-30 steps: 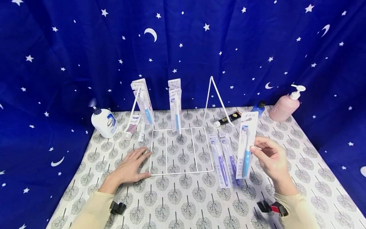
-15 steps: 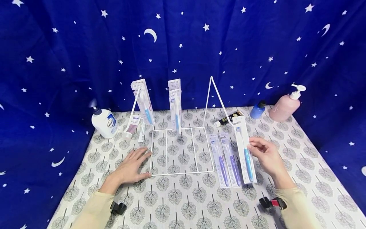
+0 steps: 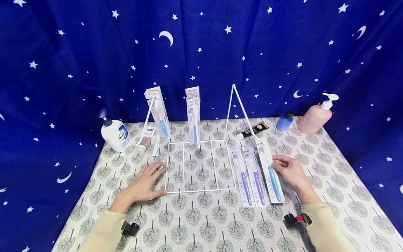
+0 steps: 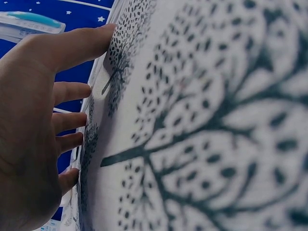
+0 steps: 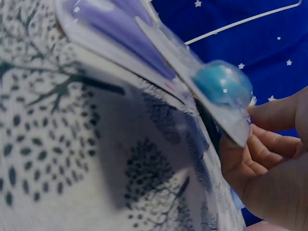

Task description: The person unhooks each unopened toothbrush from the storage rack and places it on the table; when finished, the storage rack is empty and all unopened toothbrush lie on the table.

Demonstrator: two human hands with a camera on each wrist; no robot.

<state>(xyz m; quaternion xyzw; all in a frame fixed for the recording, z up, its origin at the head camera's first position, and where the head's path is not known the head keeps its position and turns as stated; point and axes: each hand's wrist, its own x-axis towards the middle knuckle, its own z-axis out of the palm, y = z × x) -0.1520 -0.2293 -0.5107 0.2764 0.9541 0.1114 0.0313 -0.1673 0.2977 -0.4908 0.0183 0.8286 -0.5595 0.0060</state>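
My right hand (image 3: 291, 172) pinches the right edge of a packaged blue toothbrush (image 3: 274, 182); in the right wrist view its blue handle (image 5: 224, 82) shows under clear plastic, the card's edge between thumb and fingers. The pack lies low over the table, just right of two packaged purple toothbrushes (image 3: 246, 189). Fingers spread, my left hand (image 3: 141, 182) rests on the table, its fingertips at the left side of a white wire rack (image 3: 201, 191). From the rack hang packaged toothbrushes in a left group (image 3: 162, 120) and a middle group (image 3: 194, 122).
Behind the rack's left side lies a toothpaste tube (image 3: 146, 139), with a white pump bottle (image 3: 117, 136) farther left. At the back right are a black toothpaste tube (image 3: 253, 131), a blue bottle (image 3: 284, 121) and a pink pump bottle (image 3: 315, 119). A blue star curtain (image 3: 201, 63) hangs behind.
My right hand has lowered the packaged blue toothbrush from upright to nearly flat beside the purple ones, uncovering the second purple pack. The left hand has stayed put.
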